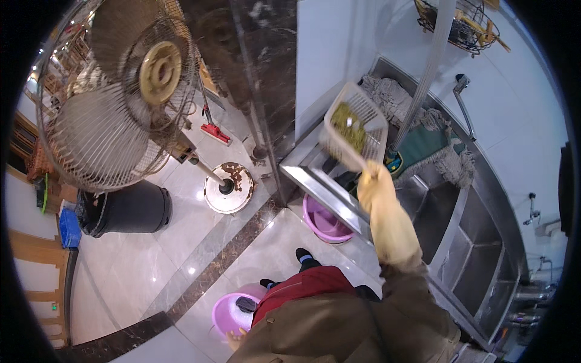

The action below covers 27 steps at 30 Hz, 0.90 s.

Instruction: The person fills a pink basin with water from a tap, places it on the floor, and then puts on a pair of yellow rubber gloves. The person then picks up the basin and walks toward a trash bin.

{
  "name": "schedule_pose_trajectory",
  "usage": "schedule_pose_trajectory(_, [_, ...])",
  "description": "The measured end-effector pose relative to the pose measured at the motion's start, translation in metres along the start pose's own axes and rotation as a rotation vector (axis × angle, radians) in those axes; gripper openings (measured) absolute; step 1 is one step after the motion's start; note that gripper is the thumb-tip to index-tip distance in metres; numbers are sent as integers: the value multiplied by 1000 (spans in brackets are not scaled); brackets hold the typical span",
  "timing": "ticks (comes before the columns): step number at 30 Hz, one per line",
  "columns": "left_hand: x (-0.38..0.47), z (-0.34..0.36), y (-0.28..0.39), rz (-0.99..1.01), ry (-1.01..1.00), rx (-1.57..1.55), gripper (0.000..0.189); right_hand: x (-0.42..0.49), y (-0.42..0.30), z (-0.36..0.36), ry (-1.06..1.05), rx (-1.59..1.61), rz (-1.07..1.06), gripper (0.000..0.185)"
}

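Observation:
My right hand [374, 183], in a pale yellow rubber glove, grips the near rim of a white slatted plastic basket [376, 120]. The basket is tilted above the near corner of a stainless steel sink [327, 193]. Inside it lies a yellow-green mass [348, 125], too blurred to name. My left hand [236, 339] is bare and partly hidden by my jacket. Its fingers are at the edge of a pink plastic basin [222, 313]; whether they hold the rim I cannot tell. A dark cloth [246, 304] lies in the basin with whitish, foamy-looking water.
Under the sink's front edge stands another pink basin [317, 222]. A mop with a green head [422, 143] and grey rags [386, 93] lie in the sink. To the left are a pedestal fan [161, 72], a black bin [131, 206] and a red floor squeegee [216, 134].

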<state>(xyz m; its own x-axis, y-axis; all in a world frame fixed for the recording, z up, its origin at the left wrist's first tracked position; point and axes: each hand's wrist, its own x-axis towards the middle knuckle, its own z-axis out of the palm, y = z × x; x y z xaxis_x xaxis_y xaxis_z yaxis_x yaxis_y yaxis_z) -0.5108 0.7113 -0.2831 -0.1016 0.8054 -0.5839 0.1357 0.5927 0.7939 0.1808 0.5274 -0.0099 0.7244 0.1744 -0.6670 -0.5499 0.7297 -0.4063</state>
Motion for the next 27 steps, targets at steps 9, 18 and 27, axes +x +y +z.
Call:
schedule_pose_trajectory(9, [46, 0, 66, -474, 142, -529, 37, -205, 139, -46, -65, -816, 142, 25])
schedule_pose_trajectory(18, [39, -8, 91, -519, 81, -499, 33, -188, 389, 108, -622, -1124, 450, 10])
schedule_pose_trajectory(27, [104, -31, 102, -597, 383, -578, 32, -158, 669, 411, -1191, -1280, -388, 12])
